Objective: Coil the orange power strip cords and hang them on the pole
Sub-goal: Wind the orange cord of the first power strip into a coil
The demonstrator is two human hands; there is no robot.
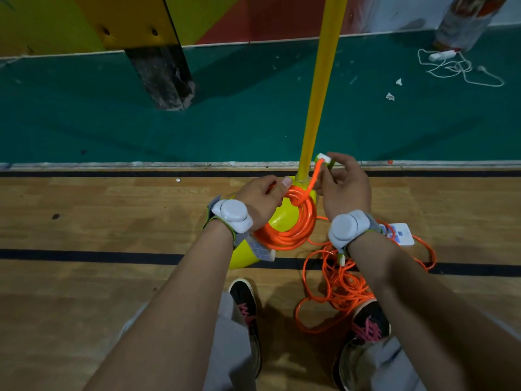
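Observation:
My left hand (263, 197) grips the top of a coiled orange cord (293, 231), whose loops hang in front of the pole's yellow base (282, 217). This cord's white power strip (263, 251) dangles below my left wrist. My right hand (342, 186) pinches the white plug (324, 159) at the cord's free end, which wraps around the top of the coil. The yellow pole (321, 86) rises just behind both hands. A second orange cord (338, 289) lies tangled on the floor by my right shoe, with its white power strip (400, 234) beyond my right wrist.
The wooden floor (112, 221) meets green flooring (225, 122) at a white line. A dark post (162, 77) stands back left. A white power strip with white cord (456, 63) lies back right near a wrapped column (465, 21). My shoes (245, 303) stand below.

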